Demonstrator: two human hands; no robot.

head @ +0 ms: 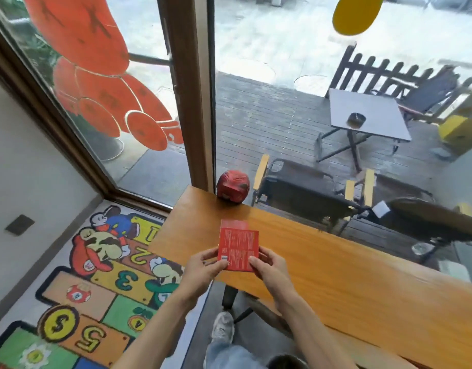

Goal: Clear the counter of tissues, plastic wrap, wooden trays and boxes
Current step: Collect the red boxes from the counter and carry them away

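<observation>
Both hands, the left hand (203, 265) and right hand (266, 265), pinched a small red box (238, 249) by its sides above the wooden counter (336, 267), near its left end. Only a red mask-like figure (233, 189) sat by the window; little seemed left, with open floor leftward.

Box (238, 247) above the counter (336, 267) near its left end, mask (233, 189) behind

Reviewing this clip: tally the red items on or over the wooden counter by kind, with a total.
Red box, held over the counter by the left hand and right hand: 1
Red mask-like head figure, at the counter's far corner: 1
Total: 2
</observation>
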